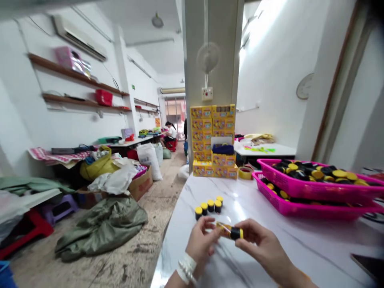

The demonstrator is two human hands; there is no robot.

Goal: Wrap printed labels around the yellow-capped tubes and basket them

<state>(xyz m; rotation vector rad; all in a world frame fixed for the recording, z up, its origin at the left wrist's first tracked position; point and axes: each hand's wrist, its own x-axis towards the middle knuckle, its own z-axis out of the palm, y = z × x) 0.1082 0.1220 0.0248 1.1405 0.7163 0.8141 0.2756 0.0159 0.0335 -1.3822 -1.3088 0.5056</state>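
Both my hands meet over the front of the white table, around a small black jar with a yellow lid point(237, 233). A yellow printed piece with a pale streak point(223, 229) adjoins the jar's left end; whether it is a label or a separate part I cannot tell. My left hand point(202, 238) pinches this printed piece. My right hand point(259, 242) grips the lidded end between thumb and fingers. Just beyond, several more black jars with yellow lids point(211, 205) stand upright in a slanting row.
Stacked pink baskets point(300, 208) of similar jars stand at the right. Yellow printed boxes point(201, 136) are piled against the pillar, with a tape roll point(245, 173) beside them. A dark flat object point(367, 266) lies near right. Far back, a person point(171, 134) sits at a bench.
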